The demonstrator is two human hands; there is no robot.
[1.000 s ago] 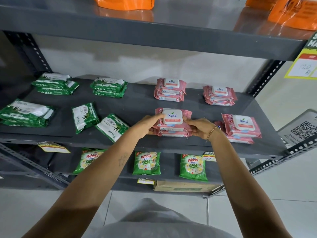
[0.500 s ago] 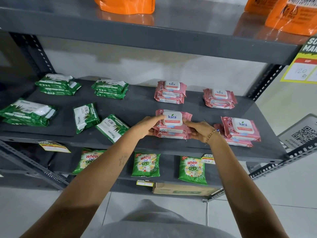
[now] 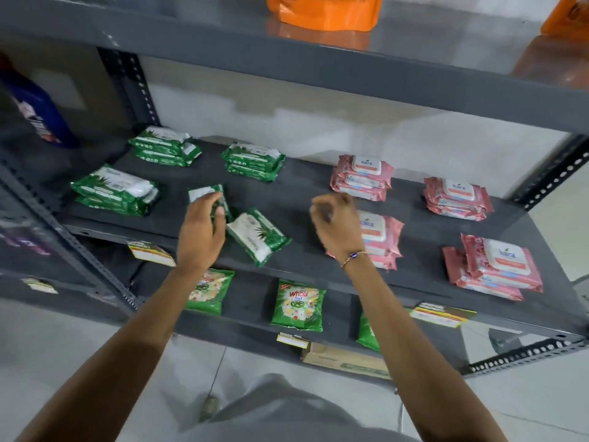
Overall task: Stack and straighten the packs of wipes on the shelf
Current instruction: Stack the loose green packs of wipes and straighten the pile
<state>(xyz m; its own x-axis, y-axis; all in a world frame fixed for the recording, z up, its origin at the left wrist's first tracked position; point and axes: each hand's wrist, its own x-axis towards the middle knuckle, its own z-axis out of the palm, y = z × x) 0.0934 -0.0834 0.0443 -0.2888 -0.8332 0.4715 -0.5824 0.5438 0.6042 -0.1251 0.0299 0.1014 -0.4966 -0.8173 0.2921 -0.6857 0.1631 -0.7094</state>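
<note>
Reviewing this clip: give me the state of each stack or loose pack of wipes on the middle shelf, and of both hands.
left hand: reaching onto a loose green pack, grip unclear
second loose green pack: lying askew, unstacked
three green stacks: stacked
front pink stack: stacked, released
front right pink stack: top pack offset
two rear pink stacks: stacked
right hand: loosely curled, empty, blurred

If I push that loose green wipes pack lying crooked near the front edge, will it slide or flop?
The loose green plastic-wrapped wipes pack lies flat and askew on the dark grey metal shelf, so it should probably slide and turn rather than tip. Its glossy film looks slippery. The wrapper looks soft and pillowy, so it would likely sag a little if lifted by one end.
</note>
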